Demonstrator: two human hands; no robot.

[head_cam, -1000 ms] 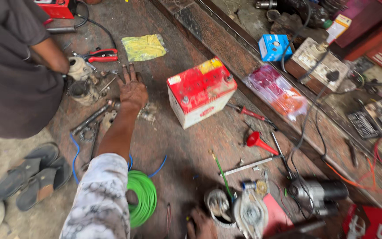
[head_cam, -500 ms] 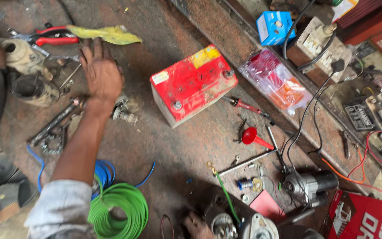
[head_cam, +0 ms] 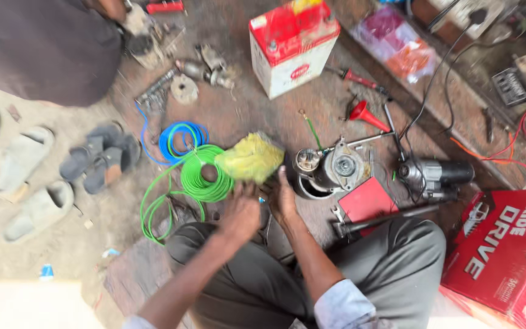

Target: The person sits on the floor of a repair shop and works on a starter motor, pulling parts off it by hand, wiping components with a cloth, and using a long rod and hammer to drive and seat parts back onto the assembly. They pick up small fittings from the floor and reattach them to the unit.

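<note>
Two wire coils are lying at frame centre-left: one green coil (head_cam: pixel 205 176) and one blue coil (head_cam: pixel 182 137). One red-and-white battery (head_cam: pixel 293 45) is sitting at top centre, one red funnel (head_cam: pixel 365 114) right of centre, one yellow cloth (head_cam: pixel 252 158) at centre, and four sandals (head_cam: pixel 62 176) at left.

Crumpled yellow cloth (head_cam: pixel 251 158), glossy green plastic wire coil (head_cam: pixel 205 173), dull metal motor (head_cam: pixel 333 167).

Soft, even daylight falls across the floor (head_cam: pixel 336 109) — shadows are faint and short. The bottom-left corner is washed out to near white. Motion blur smears the yellow cloth (head_cam: pixel 251 158) and both hands — the edges bend slightly outward.
</note>
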